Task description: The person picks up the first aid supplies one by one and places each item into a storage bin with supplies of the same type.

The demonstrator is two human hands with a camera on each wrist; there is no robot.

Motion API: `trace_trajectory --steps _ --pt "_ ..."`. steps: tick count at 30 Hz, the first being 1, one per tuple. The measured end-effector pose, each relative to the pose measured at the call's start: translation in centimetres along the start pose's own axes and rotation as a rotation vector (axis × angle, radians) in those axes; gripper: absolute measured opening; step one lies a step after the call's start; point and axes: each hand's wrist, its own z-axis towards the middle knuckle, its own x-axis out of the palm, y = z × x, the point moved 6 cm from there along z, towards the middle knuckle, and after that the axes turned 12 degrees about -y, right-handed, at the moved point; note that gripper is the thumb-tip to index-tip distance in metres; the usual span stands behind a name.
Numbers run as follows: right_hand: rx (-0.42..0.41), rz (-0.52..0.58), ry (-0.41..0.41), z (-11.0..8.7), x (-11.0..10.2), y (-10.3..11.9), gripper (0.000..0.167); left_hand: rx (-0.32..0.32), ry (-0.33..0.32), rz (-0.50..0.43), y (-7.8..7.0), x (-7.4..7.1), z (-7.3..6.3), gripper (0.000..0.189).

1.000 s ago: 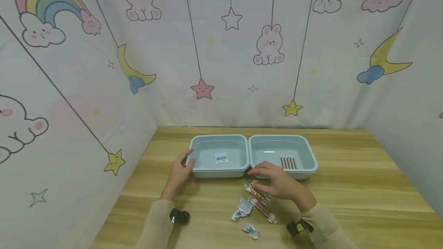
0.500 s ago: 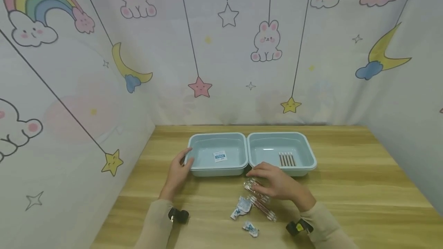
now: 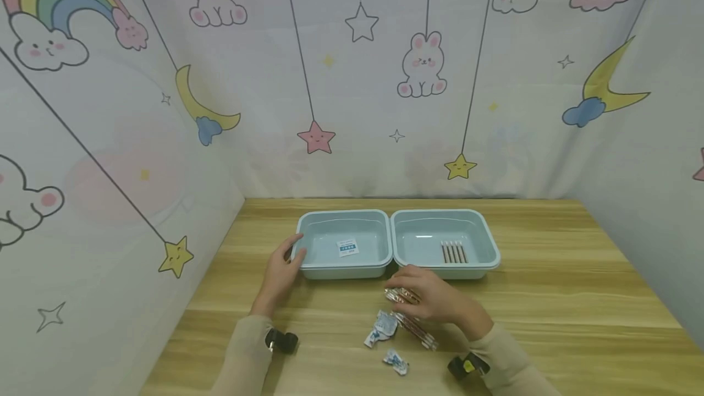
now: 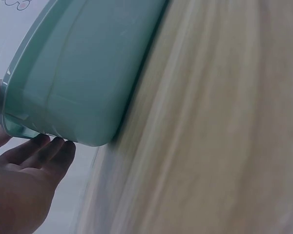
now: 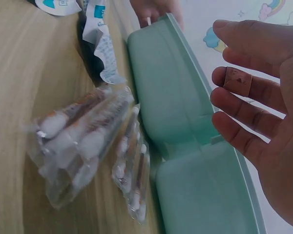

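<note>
My left hand (image 3: 279, 271) grips the left end of a light blue plastic tray (image 3: 319, 243), thumb at the rim and fingertips on the end wall in the left wrist view. A flat white-and-blue square packet (image 3: 348, 248) lies inside it. A second blue tray (image 3: 418, 250) adjoins on the right, holding a row of several brown-stemmed cotton swabs (image 3: 454, 253). In front, my right hand (image 3: 431, 296) hovers over clear packets of swabs (image 5: 83, 139). Its fingers are extended and hold nothing; one wears a bandage (image 5: 237, 81). Part of the packets is hidden beneath this hand in the head view.
Two crumpled white-and-blue wrappers lie left of and nearer than the swab packets: a larger wrapper (image 3: 381, 329) and a smaller wrapper (image 3: 396, 362). The wooden table (image 3: 555, 298) is bounded by patterned cloth walls (image 3: 363, 170) at the back and sides.
The right hand has dropped slightly toward the swab packets, away from the trays. The left hand stays on the left tray. The head view has shifted a little.
</note>
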Motion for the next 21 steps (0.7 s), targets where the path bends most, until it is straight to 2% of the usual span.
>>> trace_trajectory --steps 9,21 --pt "0.013 -0.031 0.027 0.0 0.43 0.31 0.042 0.012 0.003 0.007 0.47 0.08 0.22 0.05" --pt "0.005 0.005 0.008 -0.19 0.65 0.57 0.041 0.036 -0.006 0.007 -0.05 0.02 -0.01 0.048"
